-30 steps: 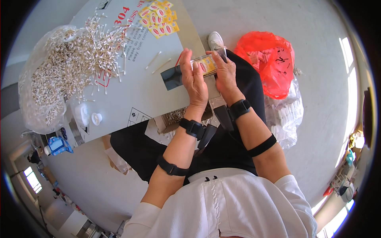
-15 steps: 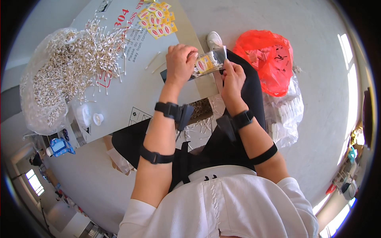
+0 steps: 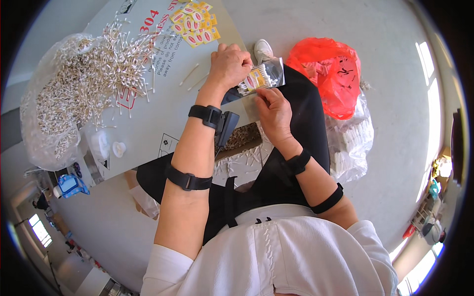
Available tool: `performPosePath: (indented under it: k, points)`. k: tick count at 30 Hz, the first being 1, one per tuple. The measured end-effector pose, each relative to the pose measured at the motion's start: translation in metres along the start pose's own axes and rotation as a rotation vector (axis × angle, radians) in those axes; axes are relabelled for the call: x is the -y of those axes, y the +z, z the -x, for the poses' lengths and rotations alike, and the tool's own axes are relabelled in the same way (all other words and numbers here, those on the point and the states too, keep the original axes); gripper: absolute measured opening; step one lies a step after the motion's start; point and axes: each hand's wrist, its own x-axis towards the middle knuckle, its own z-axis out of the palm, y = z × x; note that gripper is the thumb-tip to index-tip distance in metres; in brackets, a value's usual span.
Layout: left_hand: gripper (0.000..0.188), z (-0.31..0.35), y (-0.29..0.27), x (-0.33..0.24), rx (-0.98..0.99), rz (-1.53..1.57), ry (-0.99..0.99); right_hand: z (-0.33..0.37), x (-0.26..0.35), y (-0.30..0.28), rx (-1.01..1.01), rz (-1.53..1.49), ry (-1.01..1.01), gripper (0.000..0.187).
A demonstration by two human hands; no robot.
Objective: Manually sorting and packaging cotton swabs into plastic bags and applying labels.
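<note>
A clear plastic bag of cotton swabs point(image 3: 265, 80) with a yellow-and-white label card point(image 3: 255, 79) inside lies between my hands, at the table's right edge. My left hand point(image 3: 228, 65) is closed at the bag's left end, its fingertips partly hidden behind the knuckles. From below, my right hand point(image 3: 275, 112) grips the bag's lower edge with curled thumb and fingers. The bag's clear flap points right. Two loose cotton swabs point(image 3: 188, 75) rest on the table left of my left hand.
A large clear bag point(image 3: 37, 143) spills a heap of cotton swabs point(image 3: 98, 79) over the table's left. Yellow label cards point(image 3: 195, 22) are piled at the back. A red plastic bag point(image 3: 321, 54) and a clear bag of white packs point(image 3: 351, 140) stand right of my leg. An open box point(image 3: 242, 139) sits below.
My right hand has shifted from the bag's open right end to its lower edge. The left hand has moved slightly up and right, still at the left end.
</note>
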Motion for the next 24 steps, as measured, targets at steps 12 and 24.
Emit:
performPosePath:
  k: [12, 24]
  points:
    - [0.005, 0.012, -0.008, 0.015, -0.036, -0.023, 0.053, -0.009, -0.002, 0.008, 0.025, -0.009, -0.012, 0.016]
    - [0.082, 0.121, 0.036, -0.029, -0.204, -0.189, -0.243, -0.054, -0.039, -0.016, 0.175, -1.026, 0.647, 0.018]
